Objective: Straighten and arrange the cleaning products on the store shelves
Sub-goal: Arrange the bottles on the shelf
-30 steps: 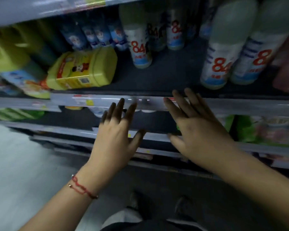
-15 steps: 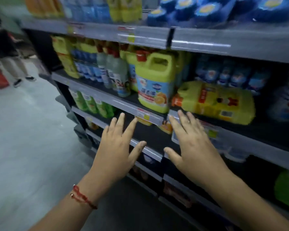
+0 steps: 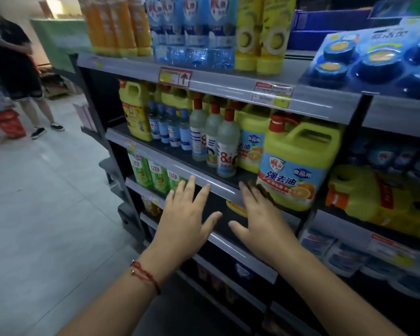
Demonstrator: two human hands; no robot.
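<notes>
Both hands are spread flat, fingers straight, holding nothing. The left hand [image 3: 184, 221] hovers in front of the middle shelf [image 3: 204, 180], its fingertips at the front rail. The right hand [image 3: 260, 221] reaches further in, its fingertips at or just short of the lower left corner of the upright yellow jug [image 3: 298, 166], which stands at the shelf's front lip with its handle towards the right. So the right hand is the nearer one, and the jug lies up and to its right. Past the upright divider, a second yellow jug [image 3: 378, 200] lies tipped on its side, long axis running along the shelf, well apart from both hands. Left of the upright jug there is open shelf floor in front of the 84 bottles [image 3: 226, 151], room to slide things.
</notes>
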